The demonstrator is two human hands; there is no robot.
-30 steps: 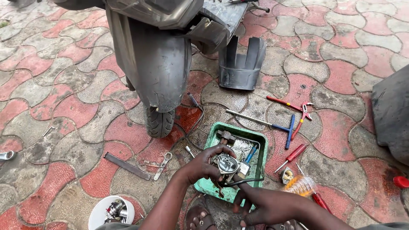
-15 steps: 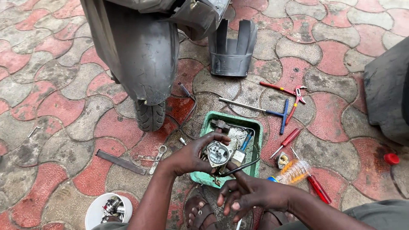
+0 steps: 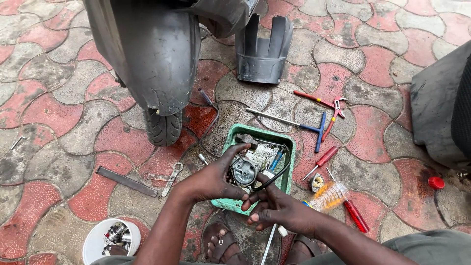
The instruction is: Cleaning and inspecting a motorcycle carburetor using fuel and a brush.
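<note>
Left hand [image 3: 211,179]: grips the grey carburettor [image 3: 244,169], held over the green tray [image 3: 289,147] so loose bits drop in.
Right hand [image 3: 277,208]: at five o'clock, pinching its black hose [image 3: 274,175].
Scooter wheel [image 3: 164,127]: at ten o'clock.

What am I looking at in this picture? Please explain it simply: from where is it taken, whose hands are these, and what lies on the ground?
The camera sits on a person's head and looks down. The left hand holds a small metal engine part over a green tray. The right hand touches a black hose on it. On the paved ground lie red screwdrivers, a spanner and a white bowl. A scooter wheel stands behind.
</note>
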